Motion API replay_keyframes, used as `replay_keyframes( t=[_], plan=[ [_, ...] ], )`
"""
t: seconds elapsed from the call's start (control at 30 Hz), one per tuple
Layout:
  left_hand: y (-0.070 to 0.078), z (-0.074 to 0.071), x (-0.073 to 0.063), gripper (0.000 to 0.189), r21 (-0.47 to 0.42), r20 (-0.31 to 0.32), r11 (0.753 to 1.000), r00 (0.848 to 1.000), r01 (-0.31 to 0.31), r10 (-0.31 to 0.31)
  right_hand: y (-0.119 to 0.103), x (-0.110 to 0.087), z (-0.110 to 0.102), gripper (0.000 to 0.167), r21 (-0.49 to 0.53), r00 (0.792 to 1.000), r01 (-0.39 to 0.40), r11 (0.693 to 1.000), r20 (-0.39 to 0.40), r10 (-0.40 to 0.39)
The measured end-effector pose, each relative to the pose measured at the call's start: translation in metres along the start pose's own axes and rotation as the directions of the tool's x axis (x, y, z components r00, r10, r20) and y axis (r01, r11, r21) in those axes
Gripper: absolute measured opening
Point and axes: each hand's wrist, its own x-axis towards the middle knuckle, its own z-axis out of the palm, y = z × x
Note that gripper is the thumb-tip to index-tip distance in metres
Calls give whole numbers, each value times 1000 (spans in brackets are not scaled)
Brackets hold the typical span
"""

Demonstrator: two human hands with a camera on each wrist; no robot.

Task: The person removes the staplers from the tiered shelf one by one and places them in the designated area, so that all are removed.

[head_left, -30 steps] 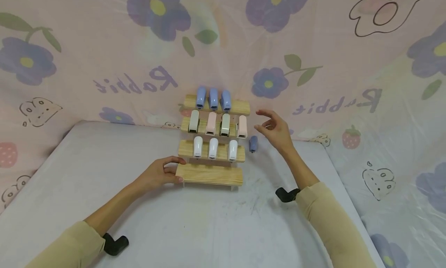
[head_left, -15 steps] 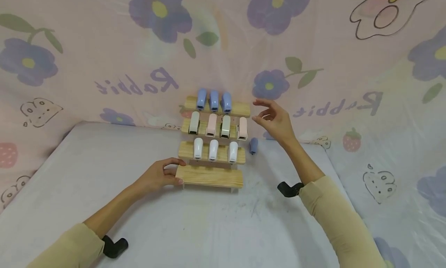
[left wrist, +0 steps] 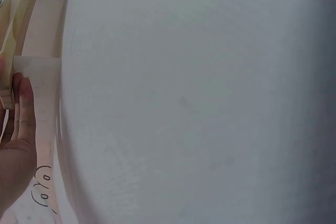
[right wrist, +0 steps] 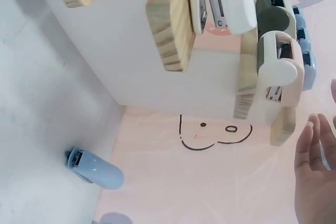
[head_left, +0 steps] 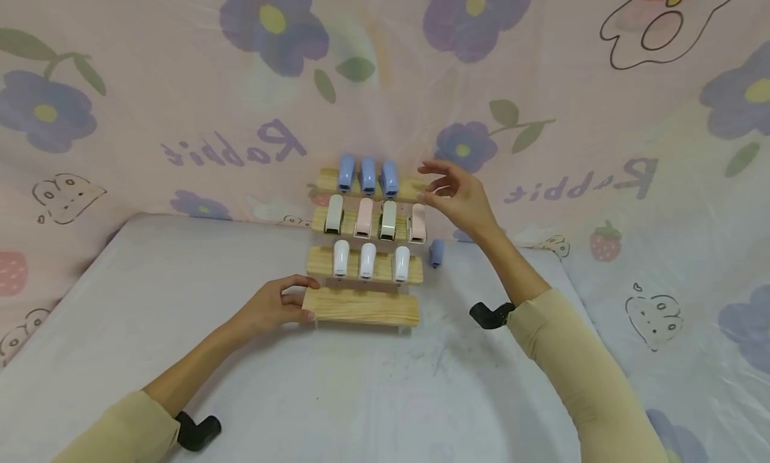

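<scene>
A tiered rack with pale wooden shelves (head_left: 361, 305) stands toward the back of the table. My left hand (head_left: 273, 307) grips the left end of its lowest shelf, thumb at the front edge; in the left wrist view the fingers (left wrist: 25, 114) lie under the board. My right hand (head_left: 460, 196) is at the right end of the top shelf, fingers loosely bent, holding no visible thing. Several staplers line the rack: blue staplers (head_left: 367, 176) on top, pink and grey-green staplers (head_left: 363, 217) below, white staplers (head_left: 367, 260) lower. Whether the right fingertips touch the shelf cannot be told.
One blue stapler (head_left: 436, 253) lies on the white tabletop (head_left: 259, 383), right of the rack; the right wrist view shows this loose stapler (right wrist: 97, 169) too. A flower-print curtain (head_left: 385, 102) hangs close behind the rack.
My right hand has moved left, from beside the rack to the right end of the top shelf. The left hand keeps its grip on the lowest shelf, and the staplers stay put.
</scene>
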Motion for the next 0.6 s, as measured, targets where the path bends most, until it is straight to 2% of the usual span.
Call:
replay_keyframes(
  t=[0.23, 0.47, 0.6],
  plan=[
    [-1, 3, 0, 59, -33, 15, 999, 1000, 7, -6, 24, 15, 6, 58, 23, 999, -20, 1000, 43, 19],
    [-1, 2, -1, 58, -38, 9, 999, 1000, 12, -12, 23, 27, 17, 59, 22, 998, -25, 999, 65, 23],
    [-2, 1, 1, 59, -27, 13, 1000, 1000, 9, -9, 21, 31, 21, 62, 20, 994, -66, 998, 92, 64]
  ],
)
